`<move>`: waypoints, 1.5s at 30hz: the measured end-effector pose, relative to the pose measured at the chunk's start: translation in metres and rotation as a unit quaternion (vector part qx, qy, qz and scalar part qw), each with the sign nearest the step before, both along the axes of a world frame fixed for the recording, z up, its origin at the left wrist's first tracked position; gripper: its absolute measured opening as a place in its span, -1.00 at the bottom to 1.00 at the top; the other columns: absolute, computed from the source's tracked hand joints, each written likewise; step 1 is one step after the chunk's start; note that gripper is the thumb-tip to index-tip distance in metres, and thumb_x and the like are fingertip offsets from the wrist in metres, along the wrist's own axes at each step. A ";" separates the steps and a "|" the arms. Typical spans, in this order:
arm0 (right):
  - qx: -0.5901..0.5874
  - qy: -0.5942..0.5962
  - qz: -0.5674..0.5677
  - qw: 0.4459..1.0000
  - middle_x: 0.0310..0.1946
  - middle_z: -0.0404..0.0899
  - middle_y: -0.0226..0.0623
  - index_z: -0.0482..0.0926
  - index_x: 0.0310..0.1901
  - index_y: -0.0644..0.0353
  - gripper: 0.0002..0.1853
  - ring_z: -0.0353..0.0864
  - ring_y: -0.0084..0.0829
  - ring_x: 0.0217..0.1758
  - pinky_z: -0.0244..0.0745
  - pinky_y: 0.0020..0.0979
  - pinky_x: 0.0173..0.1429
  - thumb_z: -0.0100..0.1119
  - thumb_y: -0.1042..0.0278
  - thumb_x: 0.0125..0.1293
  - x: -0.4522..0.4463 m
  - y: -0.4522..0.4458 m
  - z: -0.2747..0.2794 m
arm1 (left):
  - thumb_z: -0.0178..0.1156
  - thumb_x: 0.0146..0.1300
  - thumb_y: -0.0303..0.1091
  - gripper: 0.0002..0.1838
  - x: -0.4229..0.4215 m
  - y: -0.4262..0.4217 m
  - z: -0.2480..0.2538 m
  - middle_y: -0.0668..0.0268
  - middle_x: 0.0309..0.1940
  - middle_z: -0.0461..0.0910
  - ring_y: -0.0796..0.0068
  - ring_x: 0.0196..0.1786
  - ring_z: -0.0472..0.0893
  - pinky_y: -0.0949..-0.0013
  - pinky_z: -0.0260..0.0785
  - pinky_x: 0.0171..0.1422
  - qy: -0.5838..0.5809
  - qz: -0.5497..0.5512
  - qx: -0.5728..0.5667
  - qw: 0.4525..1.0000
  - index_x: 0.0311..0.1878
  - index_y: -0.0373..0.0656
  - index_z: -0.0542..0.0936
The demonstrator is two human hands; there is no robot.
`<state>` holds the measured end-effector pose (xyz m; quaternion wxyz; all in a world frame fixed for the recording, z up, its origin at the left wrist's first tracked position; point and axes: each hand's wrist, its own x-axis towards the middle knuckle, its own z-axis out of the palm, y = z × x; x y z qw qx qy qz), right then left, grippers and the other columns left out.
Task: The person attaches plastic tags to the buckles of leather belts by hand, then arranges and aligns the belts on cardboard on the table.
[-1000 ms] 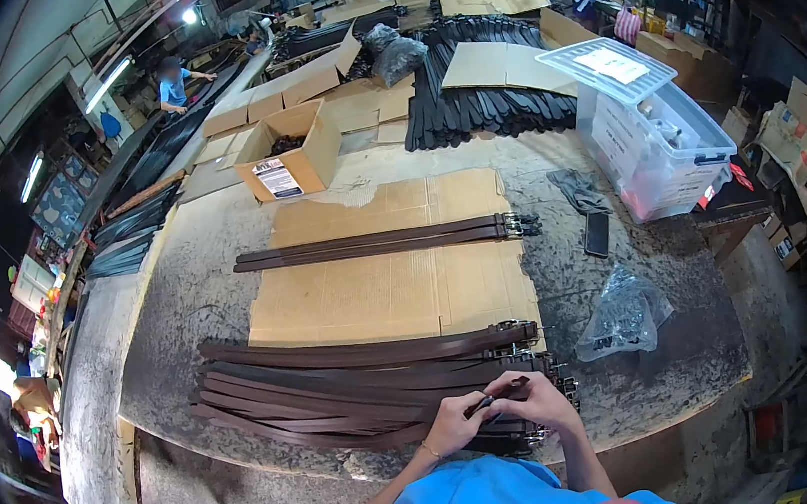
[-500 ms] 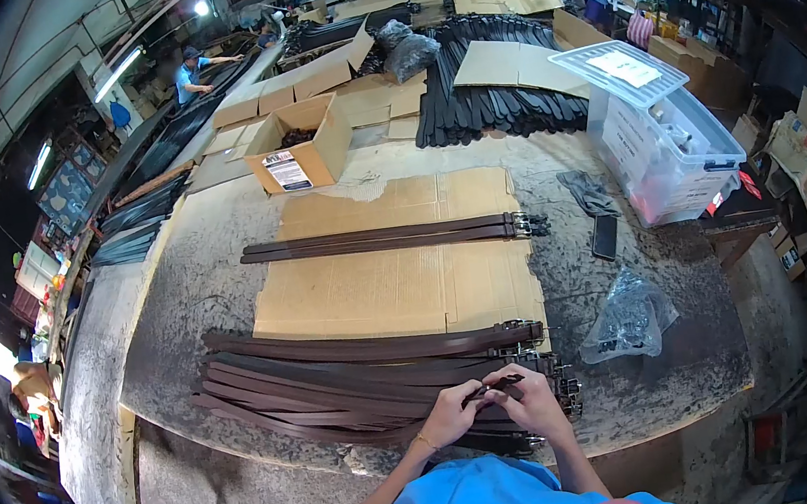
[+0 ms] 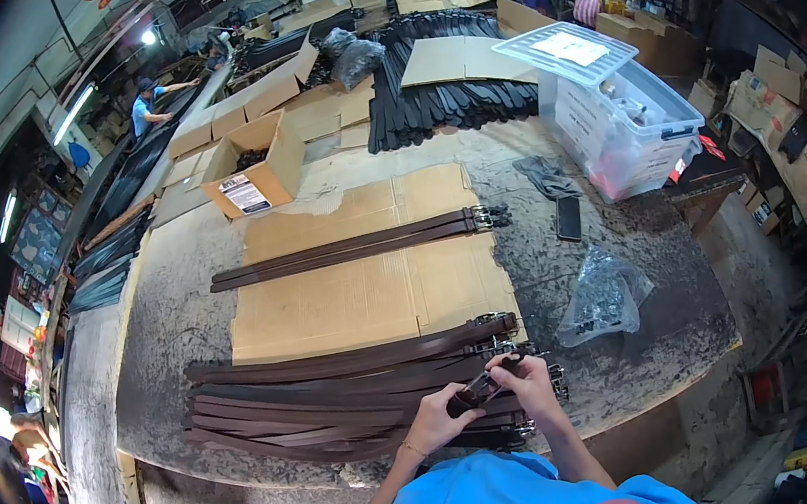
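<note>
Both hands hold the buckle end of a dark brown belt [image 3: 481, 388] above the near edge of the table. My left hand [image 3: 434, 421] pinches the strap on the left, and my right hand [image 3: 535, 389] grips the part by the buckle on the right. Beneath them lies a fanned pile of brown belts [image 3: 292, 407], its metal buckles toward the right. Farther off, a small row of brown belts [image 3: 352, 246] rests across a flat cardboard sheet [image 3: 330, 306]. My fingers partly cover the held buckle.
On the right are a clear plastic bag [image 3: 603, 300], a phone [image 3: 569, 219], a dark cloth [image 3: 544, 177] and a lidded plastic bin [image 3: 615, 130]. A cardboard box [image 3: 254, 169] stands at the back left. Black straps [image 3: 405, 101] are heaped behind. Two people work farther back.
My hands have drawn apart slightly and turned the belt end, so more of the buckle shows. The whole view has shifted and tilted a little with my head.
</note>
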<state>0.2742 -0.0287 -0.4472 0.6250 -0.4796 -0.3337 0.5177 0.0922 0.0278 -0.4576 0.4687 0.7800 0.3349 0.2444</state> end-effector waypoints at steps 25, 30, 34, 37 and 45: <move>0.106 -0.324 0.053 0.939 -0.33 0.62 -0.25 0.55 -0.14 0.30 -0.80 0.63 -0.51 -0.32 0.53 -0.47 -0.23 0.26 0.48 0.22 -0.016 0.005 0.010 | 0.25 0.19 -0.39 -0.81 -0.002 0.008 0.008 0.02 -0.45 0.60 0.14 -0.34 0.65 0.30 0.44 -0.25 -0.001 0.015 -0.009 1.000 -0.26 -0.33 0.54; 0.037 -0.142 0.068 0.987 -0.33 0.60 -0.38 0.56 -0.11 0.28 -0.78 0.59 -0.64 -0.31 0.51 -0.55 -0.24 0.28 0.49 0.21 -0.008 0.002 0.008 | 0.24 0.20 -0.41 -0.85 0.002 0.000 0.004 0.09 -0.46 0.63 0.37 -0.40 0.64 0.35 0.43 -0.27 -0.078 0.041 -0.040 0.995 -0.31 -0.33 0.56; 0.064 -0.173 0.070 0.980 -0.31 0.62 -0.39 0.59 -0.13 0.30 -0.81 0.60 -0.61 -0.24 0.52 -0.52 -0.16 0.26 0.52 0.23 -0.004 -0.001 0.012 | 0.26 0.19 -0.37 -0.81 0.002 -0.002 0.005 0.18 -0.57 0.60 0.53 -0.52 0.53 0.40 0.37 -0.37 -0.089 0.043 -0.034 0.994 -0.37 -0.32 0.55; 0.029 -0.090 0.093 0.991 -0.30 0.62 -0.40 0.60 -0.17 0.32 -0.86 0.59 -0.61 -0.24 0.51 -0.51 -0.11 0.24 0.51 0.24 -0.004 -0.003 0.006 | 0.27 0.19 -0.33 -0.78 -0.004 0.003 0.013 0.24 -0.65 0.52 0.57 -0.57 0.44 0.39 0.30 -0.44 -0.018 -0.002 -0.059 0.998 -0.40 -0.31 0.53; 0.032 -0.109 0.040 0.993 -0.36 0.62 -0.39 0.60 -0.19 0.31 -0.86 0.57 -0.62 -0.24 0.50 -0.51 -0.14 0.25 0.46 0.26 -0.009 -0.003 0.001 | 0.25 0.20 -0.34 -0.79 0.002 -0.002 0.018 0.11 -0.63 0.48 0.42 -0.61 0.43 0.35 0.28 -0.47 -0.024 0.025 -0.021 0.999 -0.39 -0.31 0.51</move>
